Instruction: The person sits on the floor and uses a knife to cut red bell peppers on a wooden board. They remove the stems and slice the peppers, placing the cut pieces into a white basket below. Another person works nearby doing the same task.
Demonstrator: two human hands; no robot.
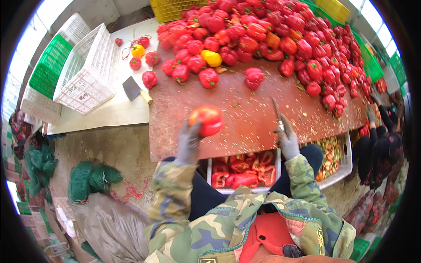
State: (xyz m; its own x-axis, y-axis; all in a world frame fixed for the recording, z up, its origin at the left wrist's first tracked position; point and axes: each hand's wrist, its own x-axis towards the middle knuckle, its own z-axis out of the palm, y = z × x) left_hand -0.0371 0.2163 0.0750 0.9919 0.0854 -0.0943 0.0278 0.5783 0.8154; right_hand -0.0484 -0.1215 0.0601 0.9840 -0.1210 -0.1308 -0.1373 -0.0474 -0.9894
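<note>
In my gloved left hand [189, 141] I grip a whole red bell pepper [206, 121] with an orange patch, slightly blurred. It is over the left part of the reddish-brown work table [230, 98]. My gloved right hand [287, 138] is closed around the handle of a small knife [276, 110], its narrow blade pointing away from me. Seeds are scattered over the tabletop. Between my knees, under the table edge, a white crate [209, 174] holds cut red pepper pieces [245, 180].
A large heap of red peppers [243, 33] covers the table's far side. A scraper-like blade with a yellow handle [133, 88] lies on the left white surface, near a white plastic crate [87, 72]. Pepper scraps [330, 157] fill another crate at right. Another person [378, 148] works at far right.
</note>
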